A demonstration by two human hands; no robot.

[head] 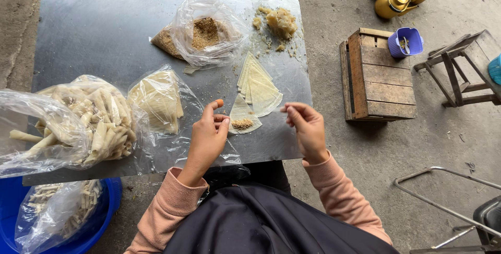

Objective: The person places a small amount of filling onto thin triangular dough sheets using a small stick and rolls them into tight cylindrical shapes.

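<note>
Nearest the person, the left hand (pixel 207 134) hovers over the front edge of the metal table (pixel 104 29) with its fingers loosely curled and holding nothing, while the right hand (pixel 308 126) hangs just right of it, thumb and forefinger pinched together on something too small to tell. Between the two hands lies a triangular wrapper (pixel 243 116) with a small heap of crumbly filling (pixel 242 124) on it. Beyond it sits a fanned stack of wrappers (pixel 259 87), then an open plastic bag of brown crumbs (pixel 204 32) and a pale lump of paste (pixel 282 22).
</note>
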